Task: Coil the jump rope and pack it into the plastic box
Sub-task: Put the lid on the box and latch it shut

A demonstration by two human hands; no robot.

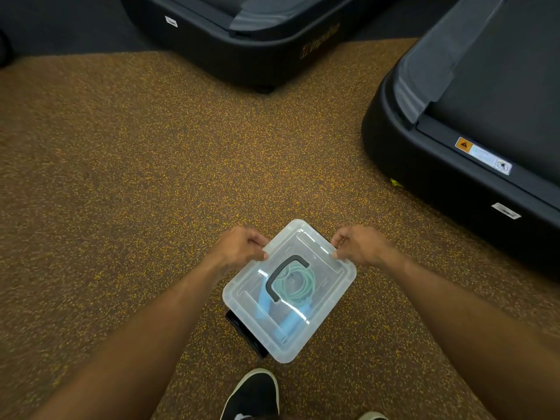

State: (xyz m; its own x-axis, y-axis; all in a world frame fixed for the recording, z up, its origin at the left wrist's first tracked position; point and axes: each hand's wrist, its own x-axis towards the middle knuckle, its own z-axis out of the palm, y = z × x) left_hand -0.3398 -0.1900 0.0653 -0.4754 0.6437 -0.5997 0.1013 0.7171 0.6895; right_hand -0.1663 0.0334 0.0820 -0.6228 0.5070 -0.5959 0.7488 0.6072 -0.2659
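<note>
We looked straight down at a clear plastic box (321, 313) with its lid (306, 237) on, in front of a black shoe (254, 395) on speckled rubber flooring (151, 177). The jump rope (298, 283) lay inside, seen through the lid: teal cord in a loose coil, with pale blue grips (266, 301) pointing towards us.

The box's long axis ran diagonally, from far and right to near and left. Both hands were at the far end. The left hand (242, 247) pinched the lid's left long edge near the far corner, fingers curled over the rim. The right hand (360, 247) pinched the far short end the same way, knuckles up. Both forearms reached forward, converging on the box.

A black latch (245, 331) stuck out at the near short end, well apart from either hand and closer to our body. We judged that closing it would mean drawing a hand back along the long axis; the left looked better placed. We could not tell whether the box rested on the floor.
</note>
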